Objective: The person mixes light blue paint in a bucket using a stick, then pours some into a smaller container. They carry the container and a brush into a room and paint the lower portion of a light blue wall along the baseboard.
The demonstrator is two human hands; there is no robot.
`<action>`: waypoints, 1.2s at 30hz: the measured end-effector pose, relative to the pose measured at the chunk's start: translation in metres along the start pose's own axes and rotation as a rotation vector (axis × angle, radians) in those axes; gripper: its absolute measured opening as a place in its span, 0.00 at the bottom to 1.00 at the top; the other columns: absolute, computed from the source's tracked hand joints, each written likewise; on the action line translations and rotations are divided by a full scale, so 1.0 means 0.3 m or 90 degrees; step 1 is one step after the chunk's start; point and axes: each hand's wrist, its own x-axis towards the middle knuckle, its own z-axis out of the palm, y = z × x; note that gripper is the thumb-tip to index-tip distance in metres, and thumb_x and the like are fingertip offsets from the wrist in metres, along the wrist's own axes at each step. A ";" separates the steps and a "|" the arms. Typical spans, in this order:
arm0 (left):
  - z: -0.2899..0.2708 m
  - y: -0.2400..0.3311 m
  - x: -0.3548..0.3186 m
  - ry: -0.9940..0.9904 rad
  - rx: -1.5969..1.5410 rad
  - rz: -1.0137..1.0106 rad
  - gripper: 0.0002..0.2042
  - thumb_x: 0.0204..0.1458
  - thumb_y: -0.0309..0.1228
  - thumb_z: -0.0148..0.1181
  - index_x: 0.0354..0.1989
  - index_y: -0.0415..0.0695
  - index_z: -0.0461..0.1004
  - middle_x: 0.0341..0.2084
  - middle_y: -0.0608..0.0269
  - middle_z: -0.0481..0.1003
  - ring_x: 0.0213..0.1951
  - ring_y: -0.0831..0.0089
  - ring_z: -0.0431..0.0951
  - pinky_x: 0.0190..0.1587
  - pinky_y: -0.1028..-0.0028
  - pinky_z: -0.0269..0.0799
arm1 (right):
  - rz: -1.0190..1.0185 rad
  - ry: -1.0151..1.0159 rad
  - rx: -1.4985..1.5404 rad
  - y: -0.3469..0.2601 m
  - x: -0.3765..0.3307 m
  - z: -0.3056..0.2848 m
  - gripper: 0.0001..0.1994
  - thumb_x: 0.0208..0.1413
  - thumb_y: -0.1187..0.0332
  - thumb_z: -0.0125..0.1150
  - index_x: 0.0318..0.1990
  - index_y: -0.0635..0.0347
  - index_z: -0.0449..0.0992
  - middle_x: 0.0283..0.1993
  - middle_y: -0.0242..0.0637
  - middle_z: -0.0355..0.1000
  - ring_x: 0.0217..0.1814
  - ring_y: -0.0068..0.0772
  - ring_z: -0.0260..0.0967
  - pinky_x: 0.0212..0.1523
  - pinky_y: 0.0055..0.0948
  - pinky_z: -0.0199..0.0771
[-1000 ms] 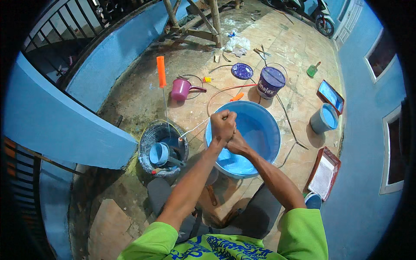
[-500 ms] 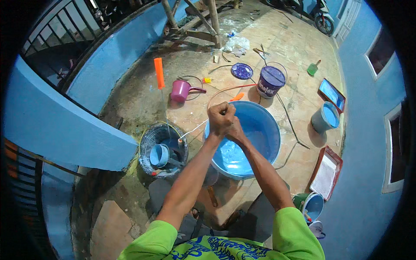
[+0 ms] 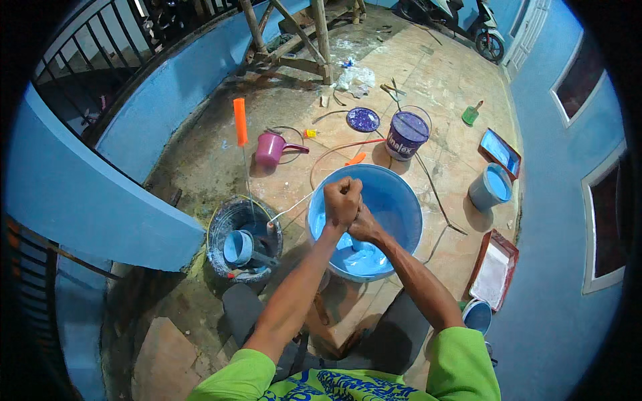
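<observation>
Head view, looking down: both hands meet over a large round blue plastic tub [image 3: 394,200] holding light blue paint, which stands on the stained tiled floor [image 3: 441,80] just ahead of the person's knees. The left hand [image 3: 342,200] is curled into a tight fist, stacked above the right hand [image 3: 364,226], whose fingers also wrap shut; they seem to clasp a stirring stick, though the stick itself is hidden by the hands. To the left of the tub stands a paint-crusted black bucket [image 3: 244,235] with a small blue cup inside. Beyond the tub lie an orange paint roller [image 3: 240,121], a pink plastic jug [image 3: 271,148], a round purple lid [image 3: 363,119] and a purple-and-white paint pail [image 3: 406,134]. To the right sit a grey pail of blue paint [image 3: 489,187] and a red-rimmed tray [image 3: 493,269].
</observation>
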 end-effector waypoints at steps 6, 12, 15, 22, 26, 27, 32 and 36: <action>-0.053 -0.022 0.084 -0.005 -0.013 0.069 0.19 0.60 0.28 0.53 0.14 0.43 0.62 0.09 0.66 0.64 0.11 0.80 0.62 0.15 0.75 0.58 | -0.011 0.079 -0.070 0.013 0.120 0.011 0.11 0.45 0.71 0.57 0.38 0.64 0.72 0.31 0.56 0.74 0.39 0.63 0.73 0.38 0.48 0.72; -0.157 0.005 0.106 -0.019 0.030 0.119 0.20 0.61 0.25 0.52 0.14 0.44 0.61 0.09 0.68 0.63 0.12 0.82 0.62 0.16 0.77 0.56 | -0.040 0.142 -0.056 0.017 0.212 0.113 0.08 0.46 0.69 0.61 0.32 0.62 0.72 0.31 0.52 0.75 0.37 0.60 0.74 0.36 0.49 0.73; -0.144 0.049 0.067 -0.002 0.143 0.146 0.16 0.53 0.24 0.56 0.13 0.40 0.63 0.09 0.70 0.63 0.16 0.84 0.61 0.19 0.76 0.56 | -0.028 0.128 0.009 -0.020 0.190 0.131 0.10 0.46 0.67 0.63 0.34 0.62 0.74 0.33 0.51 0.76 0.40 0.57 0.75 0.38 0.46 0.74; 0.006 0.064 0.023 -0.018 0.288 0.092 0.16 0.47 0.29 0.59 0.14 0.34 0.64 0.08 0.62 0.60 0.16 0.82 0.61 0.20 0.71 0.57 | 0.046 0.075 0.241 -0.112 0.009 0.060 0.30 0.50 0.65 0.64 0.60 0.65 0.63 0.62 0.50 0.63 0.69 0.45 0.57 0.67 0.39 0.58; 0.085 0.011 -0.001 -0.007 0.182 0.014 0.17 0.49 0.27 0.57 0.11 0.37 0.63 0.07 0.67 0.61 0.15 0.83 0.60 0.17 0.72 0.55 | -0.019 0.052 0.093 -0.033 -0.060 -0.015 0.26 0.51 0.68 0.62 0.57 0.65 0.64 0.53 0.53 0.70 0.60 0.49 0.67 0.59 0.41 0.66; 0.106 0.012 -0.002 -0.007 0.138 -0.002 0.17 0.50 0.27 0.57 0.11 0.38 0.62 0.07 0.68 0.61 0.14 0.83 0.60 0.16 0.73 0.54 | 0.013 0.025 0.042 0.014 -0.065 -0.043 0.24 0.50 0.69 0.61 0.55 0.65 0.64 0.49 0.54 0.72 0.56 0.52 0.70 0.56 0.42 0.68; 0.046 -0.024 0.046 -0.027 -0.011 0.007 0.19 0.58 0.26 0.55 0.14 0.45 0.61 0.08 0.70 0.63 0.12 0.82 0.63 0.15 0.76 0.57 | 0.136 -0.039 -0.096 0.003 0.056 -0.115 0.22 0.48 0.66 0.62 0.51 0.67 0.69 0.39 0.53 0.75 0.49 0.48 0.75 0.45 0.41 0.73; 0.033 -0.026 0.119 -0.046 0.143 0.104 0.18 0.56 0.26 0.55 0.13 0.43 0.61 0.09 0.71 0.62 0.13 0.84 0.63 0.16 0.77 0.57 | 0.066 0.023 -0.068 0.037 0.130 -0.077 0.26 0.48 0.65 0.64 0.54 0.68 0.67 0.41 0.52 0.75 0.50 0.46 0.74 0.49 0.38 0.73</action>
